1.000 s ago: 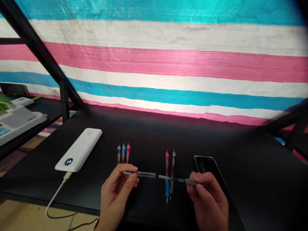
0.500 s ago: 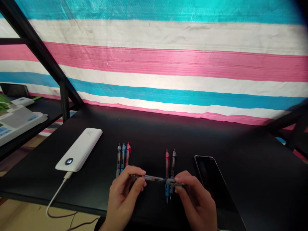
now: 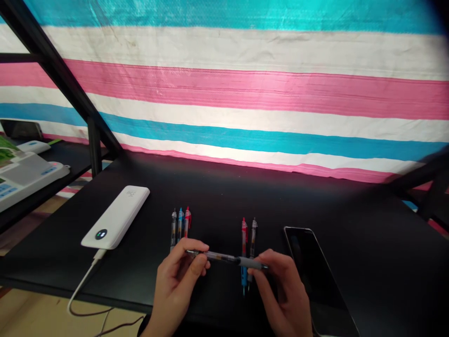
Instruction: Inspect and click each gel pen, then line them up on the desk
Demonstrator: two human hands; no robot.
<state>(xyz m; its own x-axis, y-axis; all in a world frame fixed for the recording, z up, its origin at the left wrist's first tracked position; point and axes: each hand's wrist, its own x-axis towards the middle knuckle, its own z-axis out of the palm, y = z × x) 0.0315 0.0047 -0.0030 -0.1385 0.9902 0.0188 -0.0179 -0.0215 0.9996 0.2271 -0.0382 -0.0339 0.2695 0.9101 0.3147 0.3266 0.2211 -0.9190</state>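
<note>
A clear-barrelled pen [image 3: 220,256] with a grey grip is stretched level between my two hands. My left hand [image 3: 180,278] is closed, pinching the clicker end between thumb and fingers. At the other end, my right hand [image 3: 286,290] has its thumb and fingertips on the grey grip near the tip. Beneath that grip lie a red-topped pen with a blue grip [image 3: 244,234] and a black-topped pen [image 3: 253,234], side by side on the table. Behind my left hand are a black-topped pen [image 3: 173,229], a blue-topped pen [image 3: 180,224] and a red-topped pen [image 3: 187,222], their lower parts hidden.
A white power bank [image 3: 117,215] with a cable [image 3: 84,276] plugged in lies at left on the black table [image 3: 217,187]. A dark phone [image 3: 315,271] lies right of my right hand. Striped sheeting [image 3: 245,93] hangs behind; a white device [image 3: 31,175] stands on the neighbouring table.
Both hands have shifted slightly left with the pen. More of its grey grip now shows, as my right fingers sit closer to the tip.
</note>
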